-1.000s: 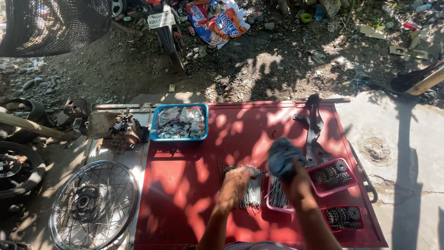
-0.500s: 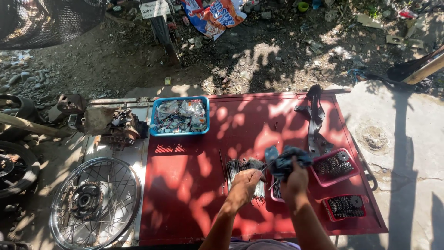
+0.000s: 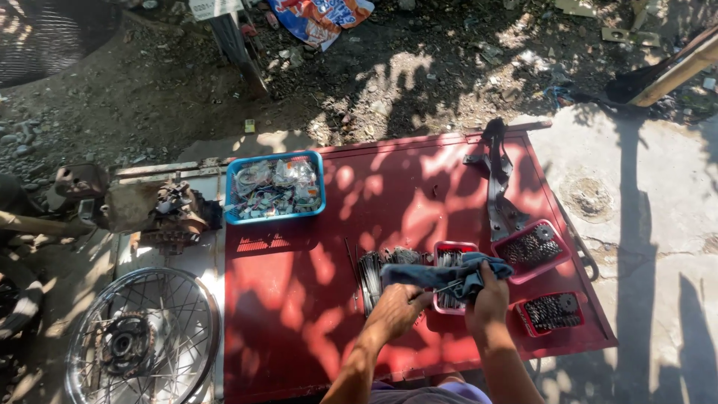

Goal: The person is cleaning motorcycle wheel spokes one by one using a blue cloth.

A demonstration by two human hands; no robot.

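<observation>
My right hand (image 3: 490, 301) grips a dark blue rag (image 3: 449, 274), bunched over a small red tray of thin metal spokes (image 3: 449, 258). My left hand (image 3: 398, 309) holds the other end of the same rag, and a thin spoke seems to run between the two hands. Both hands hover over the red metal sheet (image 3: 314, 299). A loose bundle of spokes (image 3: 372, 271) lies just left of the hands.
A blue tray of small bagged parts (image 3: 274, 188) sits at the back left. Two red trays of nuts (image 3: 532, 248) (image 3: 553, 312) lie on the right, behind them a black bracket (image 3: 497, 179). A spoked wheel (image 3: 138, 344) lies left.
The rag has come down from a raised bunch in my right hand and is now stretched between both hands. My left hand has moved right and joined it.
</observation>
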